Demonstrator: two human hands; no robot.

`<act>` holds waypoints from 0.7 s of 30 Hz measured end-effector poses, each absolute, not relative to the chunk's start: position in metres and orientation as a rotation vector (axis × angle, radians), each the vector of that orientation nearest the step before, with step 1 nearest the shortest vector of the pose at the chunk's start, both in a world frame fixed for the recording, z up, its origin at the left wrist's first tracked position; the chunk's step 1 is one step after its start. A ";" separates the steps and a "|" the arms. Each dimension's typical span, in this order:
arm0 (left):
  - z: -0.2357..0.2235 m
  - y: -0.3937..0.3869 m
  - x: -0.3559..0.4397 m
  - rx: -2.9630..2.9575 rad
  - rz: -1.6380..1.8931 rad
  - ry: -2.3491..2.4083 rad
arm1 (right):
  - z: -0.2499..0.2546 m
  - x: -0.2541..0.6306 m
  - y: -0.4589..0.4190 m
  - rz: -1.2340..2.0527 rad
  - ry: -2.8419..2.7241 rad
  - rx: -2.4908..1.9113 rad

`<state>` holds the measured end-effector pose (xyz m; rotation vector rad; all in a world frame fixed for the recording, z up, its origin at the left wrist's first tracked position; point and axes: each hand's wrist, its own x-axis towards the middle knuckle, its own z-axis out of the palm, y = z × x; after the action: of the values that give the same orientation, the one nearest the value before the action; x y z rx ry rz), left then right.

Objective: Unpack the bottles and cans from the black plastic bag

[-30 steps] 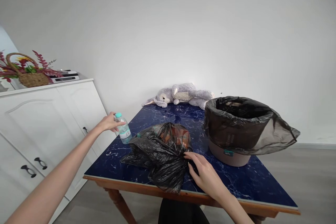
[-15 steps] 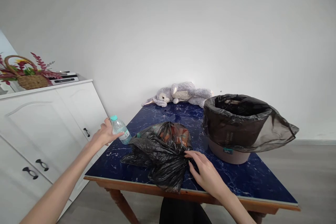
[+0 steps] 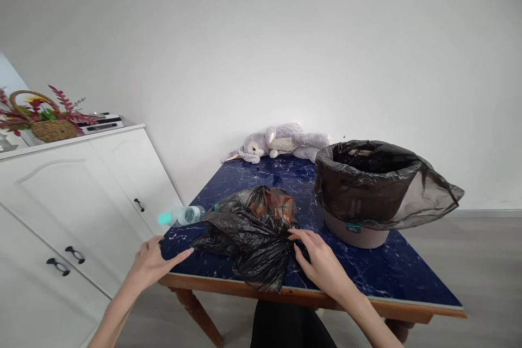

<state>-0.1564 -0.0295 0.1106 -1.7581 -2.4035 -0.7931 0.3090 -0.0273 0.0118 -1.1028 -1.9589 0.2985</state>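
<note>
A clear plastic bottle (image 3: 186, 215) with a turquoise cap lies on its side at the table's left edge, its cap end jutting past the edge; it looks blurred. Its base is close against a tied-up black plastic bag (image 3: 248, 228), with reddish-brown contents showing through. My left hand (image 3: 153, 262) is below the bottle at the front left corner, thumb and fingers spread, holding nothing. At the bag's right side, my right hand (image 3: 320, 261) has its fingertips closed on the gathered plastic; the exact grip is partly hidden.
To the right stands a brownish bin (image 3: 354, 236) lined with a black bag that flares out rightward. A plush rabbit (image 3: 285, 141) lies at the back against the wall. White cabinets (image 3: 81, 201) flank the table (image 3: 408, 283) on the left, with a flower basket (image 3: 55, 129) on top.
My left hand has let go of the bottle and drawn back toward the front edge. The bottle has gone from leaning upright to lying sideways. My right hand stays at the bag.
</note>
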 end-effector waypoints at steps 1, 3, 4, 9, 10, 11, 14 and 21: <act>0.102 -0.031 -0.166 -1.691 -0.854 -2.392 | 0.011 0.308 -0.026 0.297 -1.960 -1.098; 0.088 -0.030 -0.171 -1.754 -0.967 -2.251 | 0.010 0.307 -0.025 0.288 -1.960 -1.089; 0.083 -0.027 -0.167 -1.872 -1.011 -2.132 | 0.010 0.307 -0.025 0.285 -1.962 -1.087; 0.085 -0.008 -0.131 -2.389 -0.981 -1.691 | 0.011 0.310 -0.028 0.300 -1.965 -1.119; 0.091 -0.005 -0.125 -2.411 -1.019 -1.659 | 0.011 0.310 -0.029 0.309 -1.967 -1.126; 0.098 -0.001 -0.120 -2.410 -1.075 -1.651 | 0.011 0.311 -0.029 0.320 -1.970 -1.131; 0.128 0.014 -0.110 -2.226 -1.325 -1.757 | 0.009 0.311 -0.029 0.344 -1.979 -1.152; 0.174 0.083 -0.116 -1.825 -1.598 -1.910 | 0.008 0.311 -0.029 0.350 -1.970 -1.163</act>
<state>-0.1160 0.0830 0.1739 -1.8249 -1.9099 -1.5981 0.3113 -0.0292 0.0076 -1.1627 -1.9697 0.3496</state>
